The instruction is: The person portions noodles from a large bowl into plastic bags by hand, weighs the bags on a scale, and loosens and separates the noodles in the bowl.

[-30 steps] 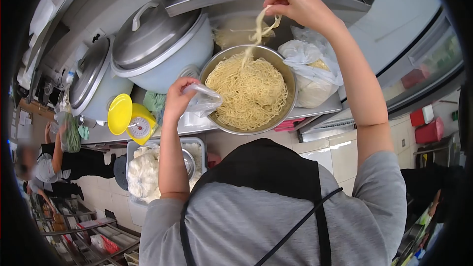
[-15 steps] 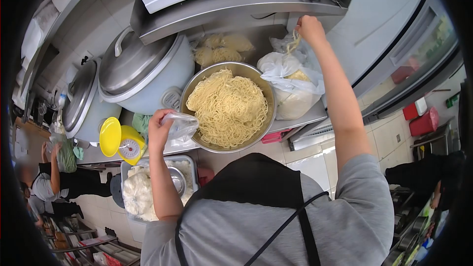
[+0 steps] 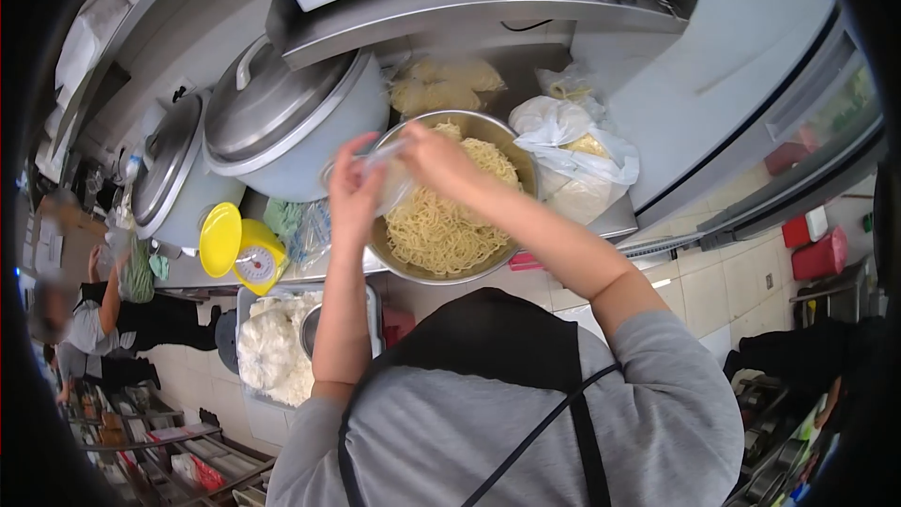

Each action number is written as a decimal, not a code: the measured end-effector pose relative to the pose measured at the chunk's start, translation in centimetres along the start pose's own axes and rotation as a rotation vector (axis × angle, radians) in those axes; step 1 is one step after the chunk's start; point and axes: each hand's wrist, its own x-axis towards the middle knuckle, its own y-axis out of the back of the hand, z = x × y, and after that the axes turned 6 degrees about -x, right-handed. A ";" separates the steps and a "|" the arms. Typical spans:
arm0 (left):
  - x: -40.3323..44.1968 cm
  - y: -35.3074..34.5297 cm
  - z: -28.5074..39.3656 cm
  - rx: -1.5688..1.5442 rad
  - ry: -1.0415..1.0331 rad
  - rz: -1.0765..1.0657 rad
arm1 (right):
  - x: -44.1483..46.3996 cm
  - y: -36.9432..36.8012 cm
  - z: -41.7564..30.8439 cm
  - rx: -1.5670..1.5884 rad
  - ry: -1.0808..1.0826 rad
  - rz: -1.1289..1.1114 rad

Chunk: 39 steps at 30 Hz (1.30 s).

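The right hand (image 3: 436, 161) has come in to the clear plastic bag (image 3: 394, 186) in the left hand (image 3: 352, 195), bringing both together over noodles (image 3: 446, 233) in a metal bowl (image 3: 526, 169) at the table's (image 3: 618, 220) front edge. Left fingers pinch the bag; the right ones blur, grip unclear.

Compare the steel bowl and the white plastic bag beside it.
The steel bowl is round and rigid; the white bag is soft and crumpled.
The bowl shows its loose noodles openly; the bag mostly hides its contents.
The right hand is over the bowl; neither hand is at the bag.
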 end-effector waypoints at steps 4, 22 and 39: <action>0.1 0.3 -2.7 0.150 -0.248 -0.200 | 1.9 3.1 -0.6 -0.376 0.000 -0.059; -0.5 15.2 -5.7 0.646 -0.076 -0.239 | -6.6 -12.2 1.2 -0.022 -0.123 -0.702; -2.0 20.2 -6.3 0.356 -0.072 -0.008 | 3.2 8.2 -6.8 -0.296 0.183 -0.288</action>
